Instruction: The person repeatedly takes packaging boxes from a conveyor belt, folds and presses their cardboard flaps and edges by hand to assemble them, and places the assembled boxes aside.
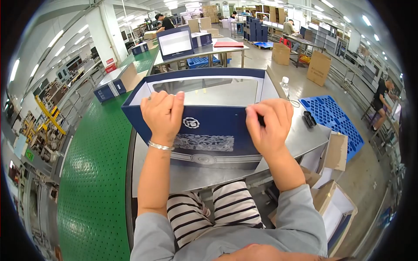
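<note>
A large dark-blue cardboard box [209,124] with a white inside stands on the metal worktable before me, its top open. Its near wall carries a round white emblem and a silvery printed pattern. My left hand [163,114], a bracelet at the wrist, is closed over the near wall's top edge, left of the emblem. Farther right on that same edge, my right hand [271,124] is closed with the thumb against the wall. The fingertips of both hands are partly hidden. Inside the box, a glossy grey rectangle shows on the far side.
A green conveyor belt [93,174] runs along my left, carrying a blue box [114,85]. On the metal table [305,141] sit a clear bottle [284,85] and a small black object [309,119]. Blue pallet [335,117] and open cartons [333,209] lie at right. Several people work farther off.
</note>
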### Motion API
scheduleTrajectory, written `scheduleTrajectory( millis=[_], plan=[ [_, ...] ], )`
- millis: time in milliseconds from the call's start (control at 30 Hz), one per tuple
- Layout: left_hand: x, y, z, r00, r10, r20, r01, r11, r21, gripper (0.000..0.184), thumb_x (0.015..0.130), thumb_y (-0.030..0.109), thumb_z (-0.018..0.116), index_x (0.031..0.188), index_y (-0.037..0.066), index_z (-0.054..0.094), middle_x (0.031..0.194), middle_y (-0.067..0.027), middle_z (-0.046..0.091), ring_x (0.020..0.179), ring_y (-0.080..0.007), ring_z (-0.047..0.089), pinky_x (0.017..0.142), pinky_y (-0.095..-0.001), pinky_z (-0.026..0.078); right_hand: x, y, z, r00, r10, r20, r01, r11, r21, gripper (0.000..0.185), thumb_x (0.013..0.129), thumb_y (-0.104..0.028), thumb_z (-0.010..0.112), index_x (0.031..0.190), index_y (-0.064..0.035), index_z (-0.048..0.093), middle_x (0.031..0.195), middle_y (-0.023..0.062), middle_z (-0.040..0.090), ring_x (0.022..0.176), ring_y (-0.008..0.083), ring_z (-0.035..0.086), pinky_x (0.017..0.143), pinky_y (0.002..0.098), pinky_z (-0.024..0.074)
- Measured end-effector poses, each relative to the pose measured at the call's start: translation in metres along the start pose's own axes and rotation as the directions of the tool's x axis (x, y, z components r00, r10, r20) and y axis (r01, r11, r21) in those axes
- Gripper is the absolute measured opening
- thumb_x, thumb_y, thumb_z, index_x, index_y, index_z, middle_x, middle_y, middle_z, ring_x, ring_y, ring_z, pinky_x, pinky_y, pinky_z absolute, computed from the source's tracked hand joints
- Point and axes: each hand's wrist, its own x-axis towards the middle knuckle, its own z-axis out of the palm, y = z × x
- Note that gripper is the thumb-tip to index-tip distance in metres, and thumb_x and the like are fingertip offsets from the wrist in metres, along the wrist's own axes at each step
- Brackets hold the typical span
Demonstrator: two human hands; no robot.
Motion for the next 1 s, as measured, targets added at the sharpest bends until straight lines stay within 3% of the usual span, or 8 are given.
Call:
scheduleTrajectory(
  millis=[167, 267, 333, 633, 767, 867, 933, 1000],
  plan=[
    [0.007, -0.029, -0.010, 0.999, -0.048, -0.017, 0.042, 0.964, -0.261, 0.031, 0.089, 0.014, 0.062, 0.061, 0.007, 0.051, 0.065, 0.0009, 0.044, 0.064, -0.0176, 0.036, 0.072, -0.0302, 0.032, -0.018, -0.018, -0.084, 0.910, -0.393, 0.130, 0.331, 0.880, 0.341, 0.019, 0.089, -0.026, 0.059, 0.090, -0.0122, 0.072, 0.093, 0.0035, 0.065, 0.085, 0.0209, 0.064, 0.077, 0.0334, 0.0513],
    [0.002, -0.037, -0.016, 0.985, -0.154, 0.079, 0.173, 0.877, -0.448, 0.029, 0.089, 0.012, 0.059, 0.062, 0.005, 0.051, 0.067, -0.0002, 0.045, 0.066, -0.0174, 0.036, 0.075, -0.0301, 0.032, -0.041, -0.002, -0.076, 0.968, -0.066, -0.241, 0.162, 0.901, 0.402, 0.029, 0.092, -0.028, 0.050, 0.103, -0.0100, 0.070, 0.102, 0.0051, 0.067, 0.093, 0.0257, 0.065, 0.083, 0.0388, 0.0524],
    [-0.001, -0.027, -0.015, 0.984, -0.159, 0.080, 0.178, 0.877, -0.446, 0.028, 0.089, 0.012, 0.058, 0.063, 0.005, 0.051, 0.067, -0.0005, 0.045, 0.066, -0.0174, 0.036, 0.076, -0.0302, 0.032, -0.036, 0.011, -0.075, 0.993, -0.104, -0.048, 0.114, 0.935, 0.335, 0.026, 0.091, -0.025, 0.051, 0.103, -0.0090, 0.068, 0.100, 0.0051, 0.066, 0.093, 0.0254, 0.064, 0.083, 0.0391, 0.0506],
    [0.002, -0.012, -0.028, 0.988, -0.149, 0.042, 0.152, 0.879, -0.452, 0.026, 0.089, 0.011, 0.056, 0.065, 0.004, 0.052, 0.068, -0.0015, 0.045, 0.068, -0.0177, 0.037, 0.078, -0.0305, 0.032, 0.001, 0.008, -0.053, 0.996, -0.088, 0.001, 0.067, 0.765, 0.640, 0.019, 0.091, -0.020, 0.050, 0.085, -0.0079, 0.064, 0.090, 0.0047, 0.062, 0.078, 0.0216, 0.056, 0.070, 0.0361, 0.0460],
    [0.016, 0.016, -0.035, 0.970, -0.231, 0.068, 0.238, 0.869, -0.435, 0.030, 0.089, 0.007, 0.048, 0.060, 0.008, 0.042, 0.068, -0.0011, 0.041, 0.069, -0.0166, 0.035, 0.082, -0.0305, 0.031, 0.018, 0.012, -0.060, 0.915, -0.245, 0.320, -0.010, 0.780, 0.626, 0.031, 0.095, -0.024, 0.044, 0.076, -0.0073, 0.062, 0.079, 0.0041, 0.057, 0.067, 0.0188, 0.047, 0.060, 0.0333, 0.0382],
    [0.004, -0.015, -0.026, 0.983, -0.173, 0.064, 0.183, 0.881, -0.437, 0.026, 0.089, 0.009, 0.052, 0.063, 0.006, 0.049, 0.069, -0.0014, 0.044, 0.069, -0.0173, 0.037, 0.081, -0.0303, 0.032, 0.008, 0.010, -0.042, 0.970, -0.013, 0.244, -0.168, 0.689, 0.705, 0.043, 0.097, -0.030, 0.037, 0.065, -0.0091, 0.058, 0.068, 0.0033, 0.051, 0.058, 0.0181, 0.040, 0.057, 0.0319, 0.0329],
    [-0.005, -0.034, -0.018, 0.989, -0.123, 0.076, 0.144, 0.888, -0.436, 0.024, 0.089, 0.012, 0.056, 0.067, 0.003, 0.055, 0.069, -0.0017, 0.047, 0.069, -0.0180, 0.039, 0.080, -0.0301, 0.033, 0.002, 0.024, -0.022, 0.909, 0.366, 0.200, -0.416, 0.752, 0.512, 0.049, 0.098, -0.034, 0.031, 0.064, -0.0102, 0.057, 0.068, 0.0050, 0.051, 0.058, 0.0187, 0.039, 0.057, 0.0323, 0.0320],
    [-0.004, -0.038, -0.016, 0.990, -0.128, 0.050, 0.137, 0.894, -0.427, 0.023, 0.089, 0.011, 0.056, 0.067, 0.003, 0.056, 0.069, -0.0017, 0.048, 0.069, -0.0182, 0.040, 0.080, -0.0302, 0.034, -0.002, 0.034, -0.017, 0.914, 0.321, 0.249, -0.406, 0.742, 0.533, 0.048, 0.098, -0.034, 0.031, 0.067, -0.0097, 0.058, 0.071, 0.0060, 0.052, 0.061, 0.0195, 0.042, 0.060, 0.0325, 0.0346]
  ],
)
